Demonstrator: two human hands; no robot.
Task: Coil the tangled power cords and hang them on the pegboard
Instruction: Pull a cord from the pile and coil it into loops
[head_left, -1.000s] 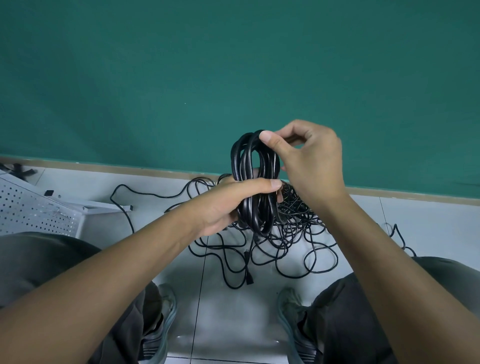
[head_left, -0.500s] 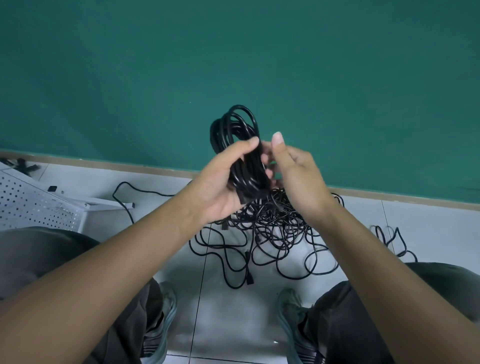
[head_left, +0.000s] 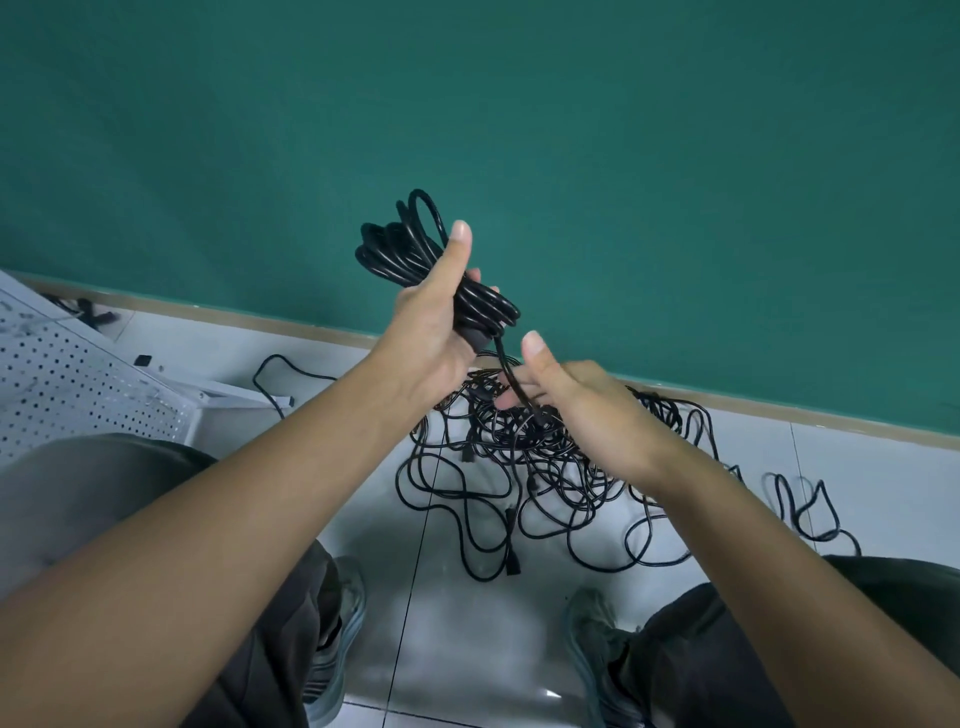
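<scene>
My left hand (head_left: 434, 322) grips a coiled black power cord (head_left: 400, 244) and holds it up in front of the green wall, the loops sticking out above and to the left of the thumb. A loose end of that cord (head_left: 506, 366) hangs down from the coil. My right hand (head_left: 566, 395) is just below and to the right and pinches that loose end with its fingertips, thumb raised. Under both hands a heap of tangled black cords (head_left: 524, 467) lies on the white tiled floor. A white pegboard (head_left: 67, 384) leans at the left edge.
My two shoes (head_left: 343, 613) and dark trouser legs frame the floor below the tangle. A stray cord loop (head_left: 805, 504) lies on the tiles at the right. A green wall with a beige skirting strip (head_left: 779, 410) stands right behind the cords.
My left hand has tilted the coil over to the left and lifted it a little. My right hand has dropped away from the coil and now holds the cord's hanging end.
</scene>
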